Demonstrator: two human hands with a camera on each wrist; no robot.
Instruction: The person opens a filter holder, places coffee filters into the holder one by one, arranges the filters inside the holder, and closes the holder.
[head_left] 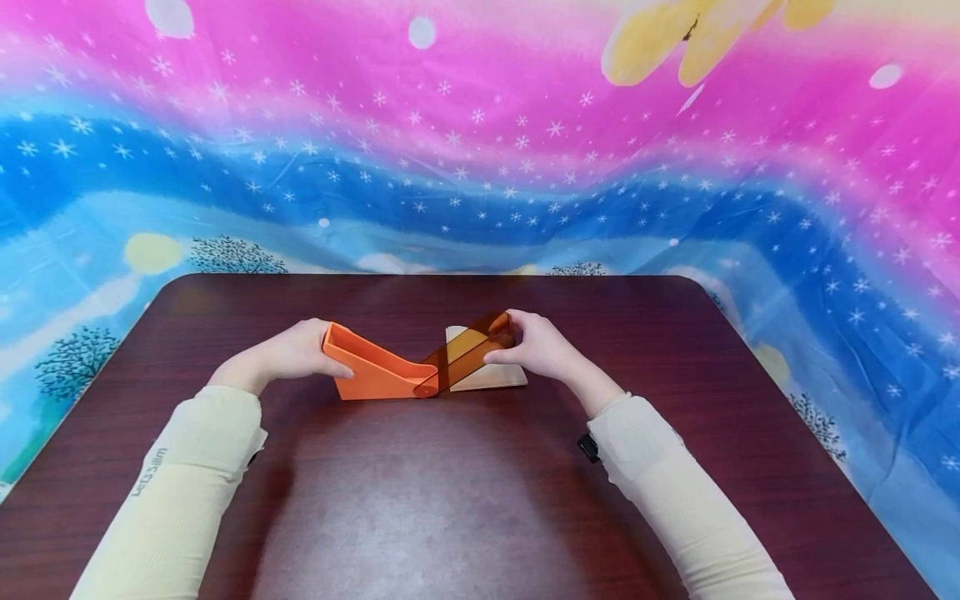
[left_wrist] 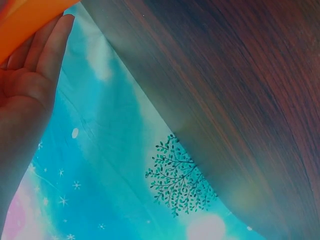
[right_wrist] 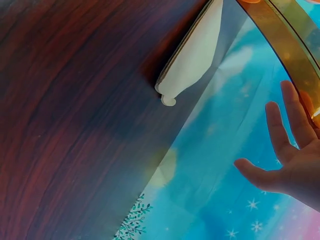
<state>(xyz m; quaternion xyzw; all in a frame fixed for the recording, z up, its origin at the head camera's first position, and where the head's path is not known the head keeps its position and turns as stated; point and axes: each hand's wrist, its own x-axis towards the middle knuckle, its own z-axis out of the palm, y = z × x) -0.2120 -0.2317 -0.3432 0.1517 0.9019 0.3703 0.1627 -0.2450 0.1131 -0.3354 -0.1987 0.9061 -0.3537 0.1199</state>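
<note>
An orange open-topped box (head_left: 375,364) with a sloping rim sits on the table, a see-through amber lid (head_left: 467,354) hinged at its low right end. The lid is swung open, slanting up to the right. My left hand (head_left: 296,350) grips the box's tall left end, thumb on the near side; the left wrist view shows fingers under a blurred orange edge (left_wrist: 30,25). At the lid's raised end, my right hand (head_left: 536,343) holds it between thumb and fingers. In the right wrist view, some fingers (right_wrist: 295,117) of that hand stand spread beside the amber lid (right_wrist: 300,60).
Just behind the lid is a cream, flat-sided piece (head_left: 487,377), partly covered by it; its kind is unclear. Everything rests on a dark reddish-brown wooden table (head_left: 420,492). A colourful snowflake-printed cloth (head_left: 465,183) hangs behind and around the table.
</note>
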